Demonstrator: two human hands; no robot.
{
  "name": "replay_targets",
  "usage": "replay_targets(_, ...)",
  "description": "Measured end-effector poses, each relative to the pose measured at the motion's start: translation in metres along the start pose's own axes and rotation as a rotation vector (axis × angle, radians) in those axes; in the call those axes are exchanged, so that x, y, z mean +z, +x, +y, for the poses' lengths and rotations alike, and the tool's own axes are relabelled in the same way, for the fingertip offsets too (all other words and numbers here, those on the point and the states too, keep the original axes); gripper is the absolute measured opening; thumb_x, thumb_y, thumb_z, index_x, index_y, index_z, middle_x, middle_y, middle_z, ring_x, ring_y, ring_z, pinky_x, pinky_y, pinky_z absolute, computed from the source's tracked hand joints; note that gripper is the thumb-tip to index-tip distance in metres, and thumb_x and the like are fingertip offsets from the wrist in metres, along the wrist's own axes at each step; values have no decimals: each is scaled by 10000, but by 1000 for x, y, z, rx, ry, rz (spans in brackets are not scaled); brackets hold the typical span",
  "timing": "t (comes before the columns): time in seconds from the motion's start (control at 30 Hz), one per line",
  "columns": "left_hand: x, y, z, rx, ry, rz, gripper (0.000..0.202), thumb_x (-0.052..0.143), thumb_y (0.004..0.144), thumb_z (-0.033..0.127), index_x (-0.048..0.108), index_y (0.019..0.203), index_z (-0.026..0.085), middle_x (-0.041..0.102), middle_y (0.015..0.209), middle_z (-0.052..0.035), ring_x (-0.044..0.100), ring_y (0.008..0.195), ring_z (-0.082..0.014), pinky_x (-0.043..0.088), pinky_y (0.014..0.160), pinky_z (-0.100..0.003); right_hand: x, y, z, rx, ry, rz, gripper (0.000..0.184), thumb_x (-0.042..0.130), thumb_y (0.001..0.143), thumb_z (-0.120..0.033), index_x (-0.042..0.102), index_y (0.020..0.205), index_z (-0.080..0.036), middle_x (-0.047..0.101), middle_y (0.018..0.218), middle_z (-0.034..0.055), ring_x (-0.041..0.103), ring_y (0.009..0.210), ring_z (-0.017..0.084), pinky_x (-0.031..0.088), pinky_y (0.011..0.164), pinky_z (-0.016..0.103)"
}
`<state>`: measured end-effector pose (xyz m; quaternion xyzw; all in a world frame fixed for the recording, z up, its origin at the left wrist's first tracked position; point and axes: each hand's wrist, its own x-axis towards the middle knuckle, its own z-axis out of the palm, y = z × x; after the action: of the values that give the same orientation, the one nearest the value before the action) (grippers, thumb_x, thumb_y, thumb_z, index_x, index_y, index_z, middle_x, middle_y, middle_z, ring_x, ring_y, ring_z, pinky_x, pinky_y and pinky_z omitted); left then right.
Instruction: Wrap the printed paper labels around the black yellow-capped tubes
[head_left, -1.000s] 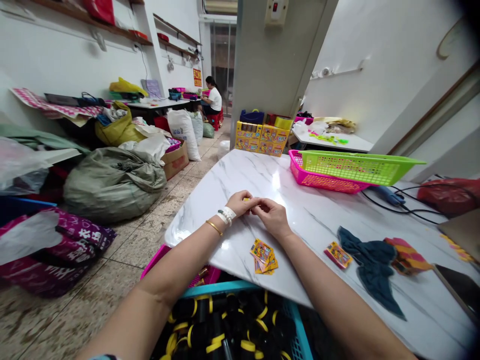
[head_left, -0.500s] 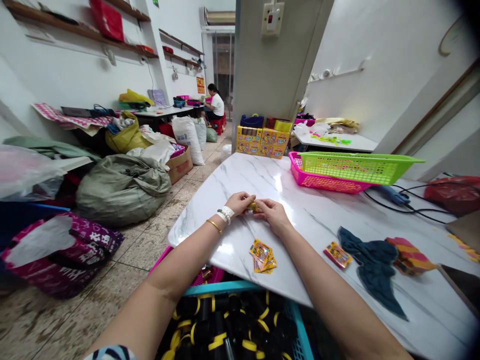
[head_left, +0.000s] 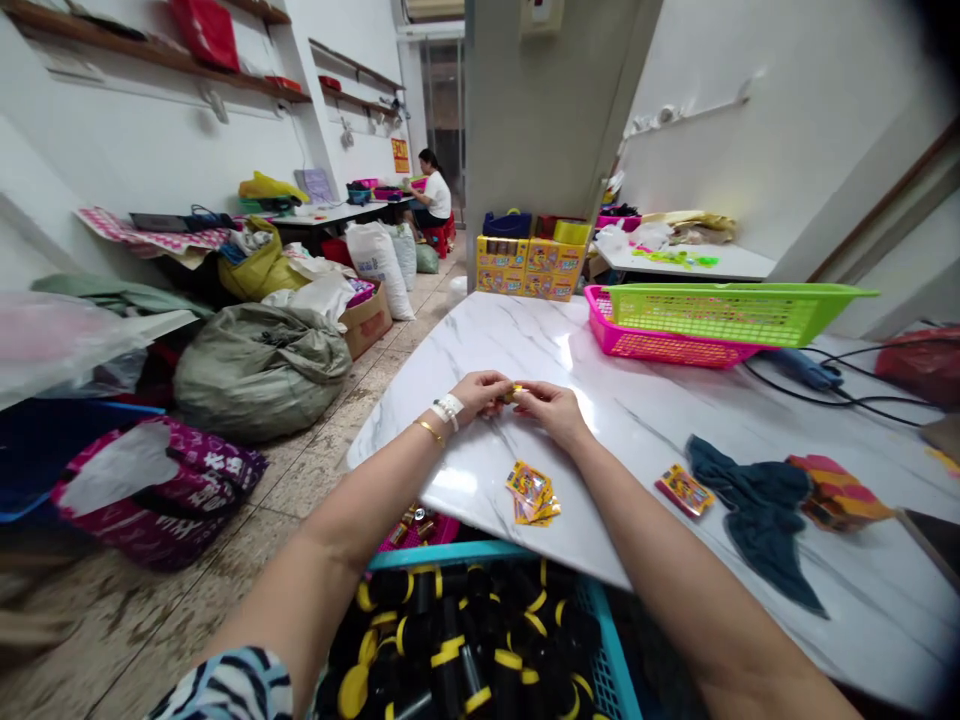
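Above the white marbled table (head_left: 420,420), my left hand (head_left: 477,396) and my right hand (head_left: 556,412) meet with fingers pinched on a small shiny gold-yellow piece (head_left: 515,393). Fingers cover most of it, so its kind cannot be made out. A loose fanned pile of yellow printed cards (head_left: 532,494) lies on the table just below my hands. Farther right, a neat stack of similar cards (head_left: 684,490) sits beside a dark blue cloth (head_left: 757,500). Below the table edge, a blue crate (head_left: 465,552) holds many black cylinders with yellow caps (head_left: 450,660).
A green basket (head_left: 742,312) rests in a pink basket (head_left: 667,348) at the table's back right. Yellow printed boxes (head_left: 529,268) stand behind. A pink tray (head_left: 442,530) with small metallic pieces shows under the table edge. Sacks (head_left: 262,375) line the left floor; a person (head_left: 433,195) sits far back.
The view has tilted down a little, showing more of the crate and pink tray. My hands stay together on the small gold-yellow piece, with fingers slightly shifted.
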<state>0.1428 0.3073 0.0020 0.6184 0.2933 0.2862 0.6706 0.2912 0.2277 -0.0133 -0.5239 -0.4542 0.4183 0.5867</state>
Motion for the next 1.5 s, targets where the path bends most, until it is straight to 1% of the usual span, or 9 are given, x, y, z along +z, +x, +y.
replay_targets(0.13,-22,-27,29,-15,3,43,348,818,706,366,648,846,97,663,690,-50,551,492,-79,354,441,-189,-2,-4,2,15,-3,-43,675,802,672,-459,615,1255,-174,729,742,6,673,544,133,608,531,279)
replay_targets(0.27,-84,-117,39,68,72,89,355,801,727,358,700,980,130,695,777,-62,571,556,-93,395,492,-203,-4,-3,9,-20,-90,-52,549,790,701,-467,679,1123,-134,720,743,36,664,525,132,599,491,282)
replay_targets(0.47,-143,-245,-47,-142,5,561,413,768,670,542,657,826,177,662,705,-55,576,590,-150,473,516,-272,-4,-2,9,-33,-160,14,350,789,725,-398,731,949,-136,712,721,55,645,481,130,570,435,270)
replay_targets(0.67,-122,-246,-119,-258,67,692,432,668,771,572,655,868,152,699,802,-98,649,733,-192,539,666,-324,-3,-6,8,-91,-150,71,258,762,756,-338,718,940,-163,684,699,17,638,517,117,577,469,261)
replay_targets(0.9,-108,-290,-65,-169,408,937,408,695,758,456,667,1023,147,682,1142,-135,618,1098,-281,478,989,-438,-1,-6,14,-118,-195,82,287,762,727,-363,735,936,-168,685,700,9,628,522,119,561,488,268)
replay_targets(1.07,-27,-335,-29,223,1159,371,266,670,812,271,710,1074,254,514,1465,-85,352,1423,-339,295,1174,-556,-13,-8,3,-70,-358,-125,328,748,732,-402,770,949,-158,673,621,3,554,480,102,485,493,249)
replay_targets(1.17,-1,-337,-40,214,1304,352,391,624,826,183,665,1210,250,452,1521,-114,302,1449,-369,318,1154,-602,-29,-14,-14,-17,-456,-368,324,742,744,-429,783,957,-188,687,682,15,555,548,114,469,545,259)
replay_targets(1.33,-11,-324,-55,233,1339,348,401,594,851,183,645,1245,242,467,1493,-154,333,1433,-376,373,1119,-611,-36,-28,-37,-183,-748,-797,264,831,672,-365,801,927,-303,667,972,37,603,864,189,492,777,310)
replay_targets(1.5,-20,-316,-42,230,1343,172,324,583,848,174,679,1150,242,485,1484,-142,362,1430,-347,404,1119,-561,-21,-29,-33,-242,-847,-813,123,818,658,-208,787,757,-275,641,850,32,581,852,196,465,767,302)
